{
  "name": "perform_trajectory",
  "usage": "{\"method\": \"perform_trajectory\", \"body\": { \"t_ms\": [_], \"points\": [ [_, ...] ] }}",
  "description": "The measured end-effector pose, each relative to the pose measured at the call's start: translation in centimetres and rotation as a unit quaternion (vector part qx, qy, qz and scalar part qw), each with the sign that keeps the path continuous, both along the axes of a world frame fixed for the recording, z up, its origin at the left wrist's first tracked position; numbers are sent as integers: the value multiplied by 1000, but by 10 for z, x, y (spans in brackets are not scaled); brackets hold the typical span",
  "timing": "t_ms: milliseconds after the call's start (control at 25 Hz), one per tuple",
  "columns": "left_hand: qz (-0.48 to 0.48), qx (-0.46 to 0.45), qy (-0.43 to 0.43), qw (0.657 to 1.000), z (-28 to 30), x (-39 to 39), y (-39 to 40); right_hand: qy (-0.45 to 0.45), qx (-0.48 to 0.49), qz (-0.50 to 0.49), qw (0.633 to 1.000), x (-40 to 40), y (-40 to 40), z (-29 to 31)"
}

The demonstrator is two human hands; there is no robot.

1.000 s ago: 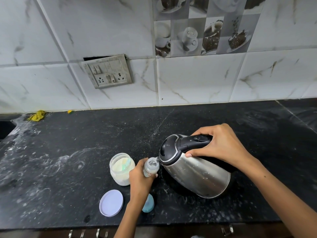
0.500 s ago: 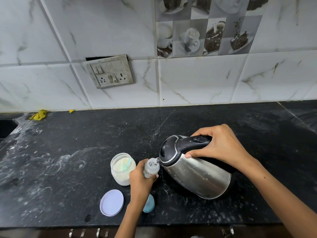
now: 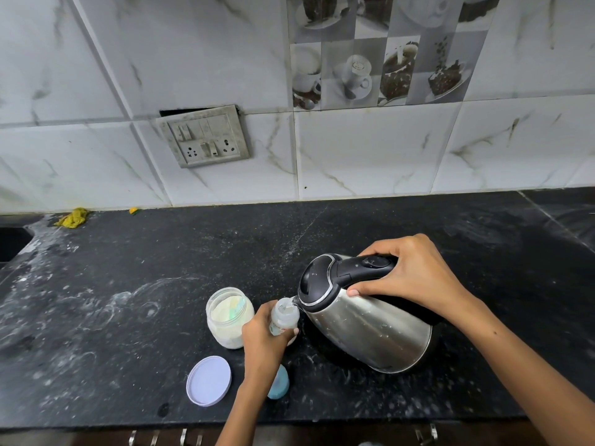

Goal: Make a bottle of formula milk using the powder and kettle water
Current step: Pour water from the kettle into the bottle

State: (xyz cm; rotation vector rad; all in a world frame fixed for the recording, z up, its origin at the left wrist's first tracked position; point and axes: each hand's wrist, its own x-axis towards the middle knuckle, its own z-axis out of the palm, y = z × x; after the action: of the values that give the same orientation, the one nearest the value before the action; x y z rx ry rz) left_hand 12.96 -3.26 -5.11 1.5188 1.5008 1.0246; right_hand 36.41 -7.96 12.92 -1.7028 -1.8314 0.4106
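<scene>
Pouring going on over a black speckled stone counter (image 3: 418, 220), dusted with white powder marks. Gripping the black plastic handle of a brushed steel electric kettle with a black lid (image 3: 370, 320) with the right hand (image 3: 415, 272), fingers curled over the top of the handle and thumb pressing underneath. Tilting the kettle toward the left, base lifted on the far side, spout touching or just above the open mouth of a small clear plastic baby bottle (image 3: 283, 317); not possible to tell whether water is flowing. Holding this bottle upright with the left hand (image 3: 264, 339), fingers wrapped around its lower body, thumb on the right side. Standing just beside the bottle, on its left, a round clear jar of pale cream formula powder (image 3: 229, 317), uncovered, with something greenish lying inside on the powder. Lying flat on the counter nearer to the person, below the jar, a round pale lilac plastic lid (image 3: 208, 380). Showing partly from behind the left wrist, a small light blue cap-like piece (image 3: 279, 386). Resting far back at the left, against the marble-pattern wall tiles (image 3: 370, 149), a crumpled yellow scrap (image 3: 72, 217). Hanging on the wall above, a grey switch and socket plate (image 3: 204, 136), slightly crooked.
</scene>
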Motion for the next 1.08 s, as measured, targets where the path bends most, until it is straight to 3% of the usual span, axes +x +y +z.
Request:
{"method": "perform_trajectory", "body": {
  "t_ms": [520, 1080],
  "points": [
    [-14, 5, -61, 998, 3, 8, -4, 67, 71, 9, 995, 13, -10, -13],
    [-25, 32, -59, 997, 19, 21, -8, 279, 177, -101, 938, 41, -24, -69]
  ]
}}
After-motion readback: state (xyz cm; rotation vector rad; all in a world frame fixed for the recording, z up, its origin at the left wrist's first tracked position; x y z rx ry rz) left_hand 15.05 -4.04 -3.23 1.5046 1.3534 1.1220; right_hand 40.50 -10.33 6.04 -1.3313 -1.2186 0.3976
